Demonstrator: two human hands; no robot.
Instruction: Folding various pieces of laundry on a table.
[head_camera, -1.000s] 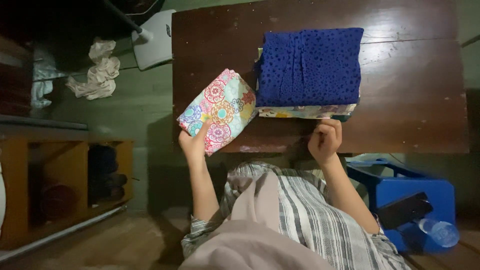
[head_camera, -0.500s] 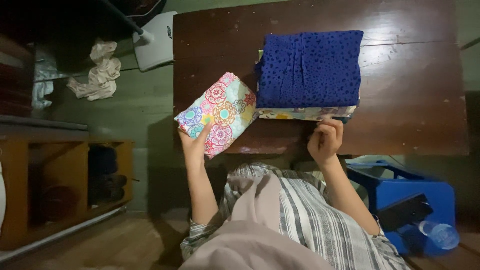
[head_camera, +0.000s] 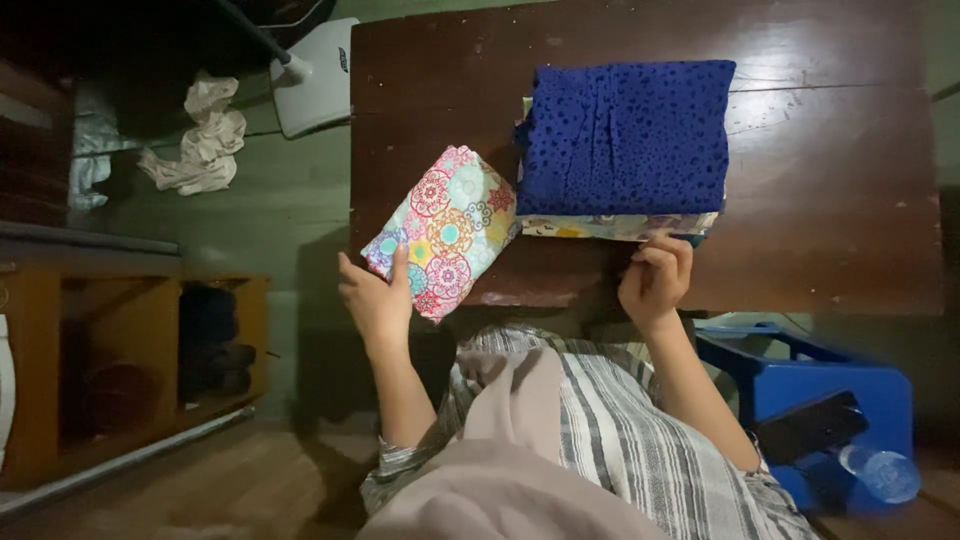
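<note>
My left hand (head_camera: 375, 298) grips the near left corner of a folded floral cloth (head_camera: 445, 228), pink, teal and yellow, which lies tilted at the front left of a dark brown wooden table (head_camera: 820, 200). To its right sits a stack of folded cloths with a dark blue spotted cloth (head_camera: 625, 135) on top and a pale patterned cloth (head_camera: 610, 226) beneath it. My right hand (head_camera: 655, 280) rests with curled fingers against the stack's near edge, touching the lower cloths.
A blue plastic stool (head_camera: 810, 385) with a dark phone and a clear bottle (head_camera: 880, 470) stands at the right. A crumpled beige cloth (head_camera: 200, 145) and a white fan base (head_camera: 320, 75) lie on the green floor. An orange wooden shelf (head_camera: 130, 370) is at the left.
My left hand has slid to the left and lower along the floral cloth, which has turned slightly and shifted a little. My right hand has stayed at the stack.
</note>
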